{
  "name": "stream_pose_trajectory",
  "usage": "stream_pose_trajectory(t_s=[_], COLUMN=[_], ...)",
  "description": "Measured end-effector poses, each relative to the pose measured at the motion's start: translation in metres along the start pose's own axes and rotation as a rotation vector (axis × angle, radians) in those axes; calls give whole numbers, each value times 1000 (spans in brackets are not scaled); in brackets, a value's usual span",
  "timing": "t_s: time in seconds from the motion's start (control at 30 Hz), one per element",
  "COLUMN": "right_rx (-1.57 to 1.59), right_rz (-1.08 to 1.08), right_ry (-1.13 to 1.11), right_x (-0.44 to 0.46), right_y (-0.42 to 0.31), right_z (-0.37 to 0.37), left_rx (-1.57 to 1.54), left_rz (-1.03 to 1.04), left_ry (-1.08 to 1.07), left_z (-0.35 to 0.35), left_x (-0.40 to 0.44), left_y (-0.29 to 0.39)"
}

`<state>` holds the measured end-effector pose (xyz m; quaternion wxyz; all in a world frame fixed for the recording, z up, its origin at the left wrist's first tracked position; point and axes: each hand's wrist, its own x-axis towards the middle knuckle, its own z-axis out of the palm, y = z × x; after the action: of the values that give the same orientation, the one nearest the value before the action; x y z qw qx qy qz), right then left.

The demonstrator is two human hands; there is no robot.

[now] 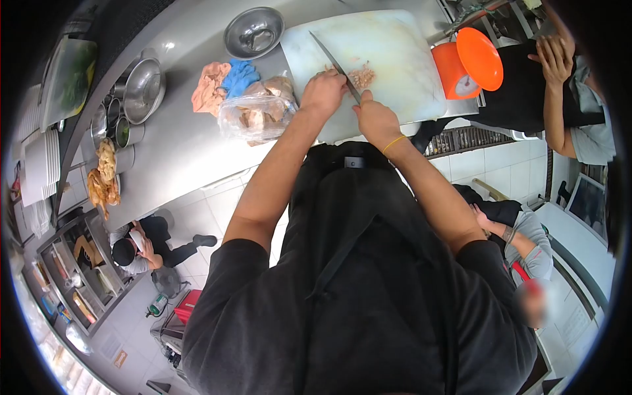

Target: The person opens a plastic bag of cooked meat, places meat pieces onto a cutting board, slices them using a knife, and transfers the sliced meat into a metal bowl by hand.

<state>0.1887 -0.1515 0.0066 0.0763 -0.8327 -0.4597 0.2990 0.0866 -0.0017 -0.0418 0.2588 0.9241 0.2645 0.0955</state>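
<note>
A white cutting board [415, 59] lies on the steel counter, with a small heap of finely chopped pinkish meat [361, 77] on it. My right hand [378, 120] grips the handle of a long kitchen knife [329, 55], whose blade points away to the upper left across the board. Left of the blade, my left hand [322, 92] is closed with its fingers curled; a bit of the pinkish food shows at its fingertips, but what lies under them is hidden. Beside my left wrist sits a clear plastic bag [257, 115] of pale pieces that look like meat.
An orange kitchen scale [454, 71] stands right of the board. Pink cloth [209, 87], blue cloth [239, 78] and a steel bowl [254, 33] are to the left. Farther left are cooked chickens [104, 176] and more bowls [144, 91]. Co-workers [586, 99] stand at the right.
</note>
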Motion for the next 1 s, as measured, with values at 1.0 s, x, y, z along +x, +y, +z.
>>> stream_pose_trajectory(t_s=[1.0], right_rx=[-156], right_rz=[-190], right_ry=[116], right_x=[-11], right_y=[44], right_z=[-28], left_rx=[-102], left_rz=[-61], left_ry=[131], left_z=[9], left_x=[1], left_y=[4])
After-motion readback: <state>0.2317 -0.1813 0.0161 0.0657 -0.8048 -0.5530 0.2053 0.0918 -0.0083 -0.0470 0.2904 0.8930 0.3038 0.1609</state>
